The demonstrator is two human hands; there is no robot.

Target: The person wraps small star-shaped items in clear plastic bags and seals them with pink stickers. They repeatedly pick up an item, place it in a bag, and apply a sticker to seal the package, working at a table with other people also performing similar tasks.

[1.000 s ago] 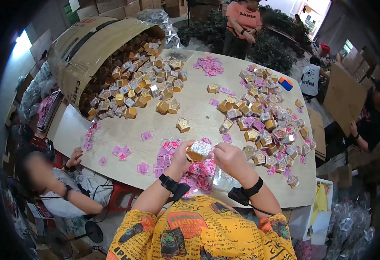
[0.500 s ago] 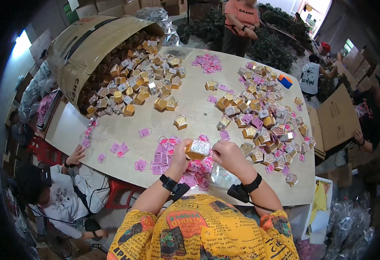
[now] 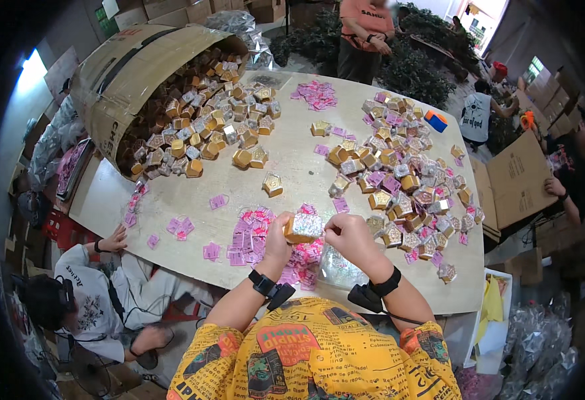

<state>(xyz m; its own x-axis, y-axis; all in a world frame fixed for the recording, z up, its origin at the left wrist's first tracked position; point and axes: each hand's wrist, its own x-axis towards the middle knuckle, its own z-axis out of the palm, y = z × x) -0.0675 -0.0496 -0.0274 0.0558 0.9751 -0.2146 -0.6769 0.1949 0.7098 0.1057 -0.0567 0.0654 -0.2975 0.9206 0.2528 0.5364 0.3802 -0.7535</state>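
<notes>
My left hand [image 3: 279, 241] is closed around a gold and silver faceted ornament [image 3: 303, 227], held above the table in front of me. Right beside it, my right hand [image 3: 350, 238] has its thumb and fingers pinched together near the ornament's right side; what they hold, if anything, is too small to make out. Beneath my hands lies a heap of pink tags [image 3: 252, 233], partly hidden by my left hand and wrist. A clear plastic box [image 3: 339, 272] rests below my right hand. One loose gold ornament [image 3: 272, 185] sits just beyond.
A tipped cardboard box [image 3: 116, 87] spills ornaments [image 3: 206, 130] at the far left. Ornaments mixed with tags [image 3: 406, 180] pile up on the right, near a blue and orange tape dispenser [image 3: 436, 121]. A co-worker [image 3: 89, 293] sits left; another holds an open carton [image 3: 519, 180] at right.
Both hands stay close together at the ornament, which has turned slightly in my left hand. The seated co-worker at left has shifted. The view has moved a little.
</notes>
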